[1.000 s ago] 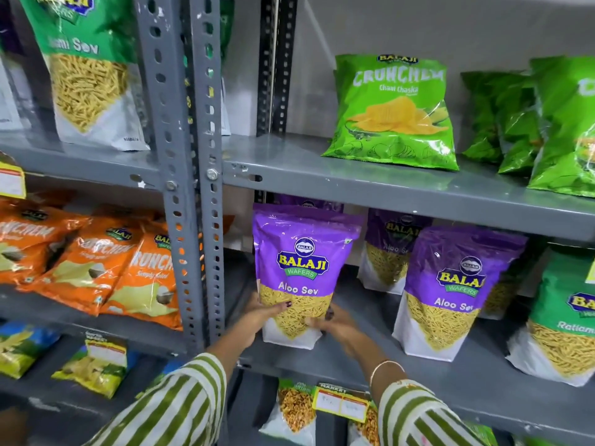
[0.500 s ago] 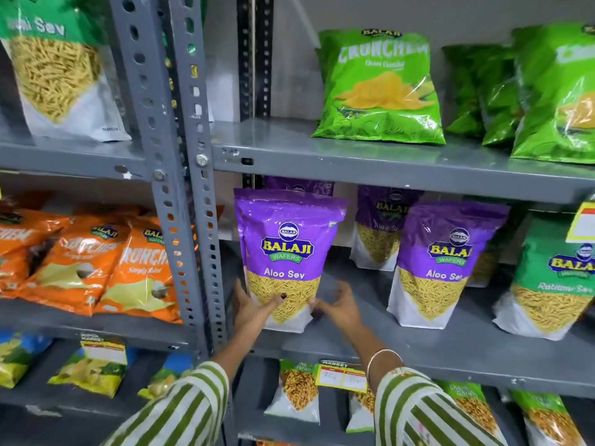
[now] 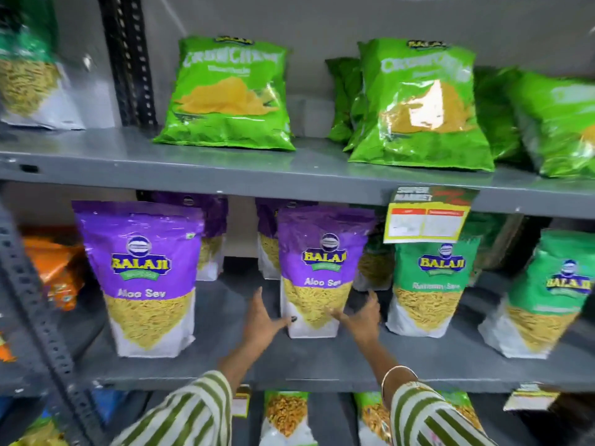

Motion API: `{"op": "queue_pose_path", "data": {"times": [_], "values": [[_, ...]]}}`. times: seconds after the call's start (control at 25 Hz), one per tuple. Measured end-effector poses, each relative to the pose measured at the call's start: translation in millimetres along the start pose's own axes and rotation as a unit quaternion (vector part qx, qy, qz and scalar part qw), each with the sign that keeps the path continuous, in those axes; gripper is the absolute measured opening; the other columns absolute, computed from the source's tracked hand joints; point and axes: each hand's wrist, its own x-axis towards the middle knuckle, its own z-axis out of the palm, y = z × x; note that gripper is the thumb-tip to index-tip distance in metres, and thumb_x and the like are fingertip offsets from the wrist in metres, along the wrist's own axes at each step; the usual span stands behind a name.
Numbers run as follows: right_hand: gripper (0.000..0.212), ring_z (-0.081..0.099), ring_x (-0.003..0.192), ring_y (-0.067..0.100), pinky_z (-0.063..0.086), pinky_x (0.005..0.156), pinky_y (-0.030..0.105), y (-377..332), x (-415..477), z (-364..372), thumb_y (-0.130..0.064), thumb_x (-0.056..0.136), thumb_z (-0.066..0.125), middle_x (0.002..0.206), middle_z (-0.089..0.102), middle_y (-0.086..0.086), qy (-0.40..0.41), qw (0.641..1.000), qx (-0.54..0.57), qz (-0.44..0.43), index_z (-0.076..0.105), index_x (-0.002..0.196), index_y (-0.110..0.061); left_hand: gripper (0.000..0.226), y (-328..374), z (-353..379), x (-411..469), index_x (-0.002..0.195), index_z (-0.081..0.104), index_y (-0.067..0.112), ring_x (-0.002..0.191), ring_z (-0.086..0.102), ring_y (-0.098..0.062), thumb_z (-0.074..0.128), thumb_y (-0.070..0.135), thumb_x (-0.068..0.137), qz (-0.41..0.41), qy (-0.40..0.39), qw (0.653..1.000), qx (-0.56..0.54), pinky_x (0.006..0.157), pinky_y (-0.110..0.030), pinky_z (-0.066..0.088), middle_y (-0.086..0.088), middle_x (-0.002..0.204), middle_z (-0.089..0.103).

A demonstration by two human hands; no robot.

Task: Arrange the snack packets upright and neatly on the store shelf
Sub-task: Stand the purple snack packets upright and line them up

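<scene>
Behind the grey metal shelves (image 3: 225, 170) stood a plain grey wall (image 3: 322, 17). A perforated black upright (image 3: 128, 59) ran up at the back, a grey one (image 3: 35, 304) at front left.

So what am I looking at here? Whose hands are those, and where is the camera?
The camera sits on a person's head and looks forward and down, so you see what that person sees. The two arms in striped sleeves belong to them.

This is a shop shelf. On the middle shelf stand tall pouches of crunchy snacks. The left hand and the right hand are open, one at each side of the bottom of a purple Aloo Sev pouch, with the fingertips at its lower edge. It stands on the shelf; nothing is lifted.

Another purple pouch stands to its left, and green pouches to its right. On the shelf above lean green chip bags. A yellow price tag hangs from that shelf's edge. The picture is a bit blurry.
</scene>
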Motion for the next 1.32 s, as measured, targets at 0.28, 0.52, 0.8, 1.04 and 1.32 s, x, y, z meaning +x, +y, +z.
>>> {"op": "queue_pose_path", "data": {"times": [0.28,0.52,0.8,1.04,1.32], "values": [[0.074,0.053,0.104,0.019,0.05,0.089,0.026,28.7,46.0,1.6,-0.007,0.055,0.086,0.113,0.06,0.01,-0.245,0.966,0.079,-0.03,0.048,0.118,0.0,0.068,30.0,24.2,24.6,0.11,0.053,0.004,0.1,0.06,-0.023,0.085,0.008,0.05,-0.078,-0.034,0.995,-0.06,0.085,-0.038,0.05,-0.021,0.117,0.064],[0.067,0.056,0.09,0.015,0.046,0.062,0.005,10.3,3.4,19.3,-0.003,0.047,0.084,0.095,0.059,0.002,-0.262,0.953,0.144,-0.039,0.049,0.104,-0.01,0.076,5.5,-15.6,12.7,0.101,0.051,0.012,0.11,0.061,-0.032,0.084,0.026,0.034,-0.107,-0.026,0.993,-0.048,0.099,-0.05,0.047,-0.022,0.121,0.063],[0.045,0.062,0.085,0.008,0.051,0.058,0.008,-53.7,-18.3,-3.7,0.004,0.071,0.072,0.109,0.063,0.006,-0.339,0.921,0.185,-0.044,0.048,0.105,-0.013,0.027,50.5,-66.9,-0.2,0.082,0.054,0.018,0.068,0.066,0.0,0.072,0.001,0.072,-0.069,-0.04,0.991,-0.109,0.055,-0.012,0.049,0.007,0.069,0.069],[0.02,0.061,0.038,-0.002,0.047,0.036,0.012,-150.6,12.4,-40.7,-0.001,0.081,0.062,0.043,0.067,-0.015,-0.181,0.914,0.362,-0.03,0.06,0.08,-0.021,0.022,110.4,-100.0,28.8,0.07,0.056,0.019,0.047,0.058,0.002,0.058,0.002,0.085,-0.011,0.03,0.97,-0.243,0.041,-0.009,0.042,0.021,0.04,0.064],[0.043,0.067,0.088,0.017,0.058,0.075,0.03,-107.5,9.5,-21.0,-0.017,0.077,0.071,0.104,0.067,0.009,-0.217,0.926,0.308,0.002,0.054,0.116,-0.007,0.014,91.7,-93.5,14.7,0.079,0.055,0.019,0.065,0.053,-0.003,0.062,0.008,0.083,-0.063,-0.016,0.968,-0.244,0.061,-0.023,0.035,0.019,0.056,0.068]]}}
